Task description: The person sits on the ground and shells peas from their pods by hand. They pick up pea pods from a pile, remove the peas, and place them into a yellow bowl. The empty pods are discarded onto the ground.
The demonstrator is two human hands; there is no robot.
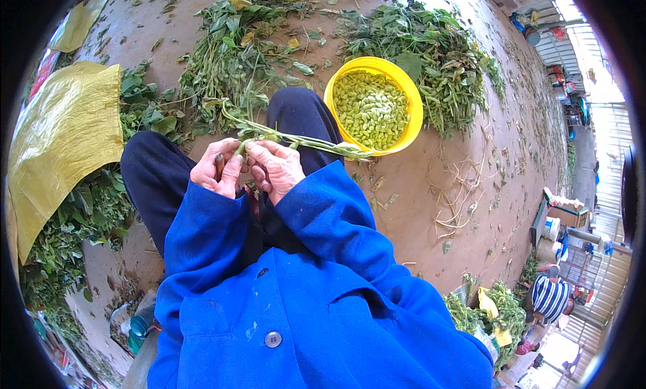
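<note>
A picked green bean plant, apparently soybean, has a long thin stalk [323, 142] that runs across my right knee. My left hand [216, 170] pinches a green pod [241, 147] of it between thumb and finger. Against that palm lies a short brown object [220, 167]; I cannot tell what it is. My right hand [276, 168] grips the same plant beside it, thumb and forefinger close to the pod. Right of my knee stands a yellow plastic bucket [417, 111], holding many shelled green beans [371, 109] well up its wall.
Heaps of leafy bean plants lie ahead [227, 61] and beyond the bucket [429, 61]. A yellow woven plastic sheet [70, 141] covers more plants at left. Bare stalks [456, 192] litter the concrete floor [404, 202]. At far right a person in a striped shirt [551, 294] bends.
</note>
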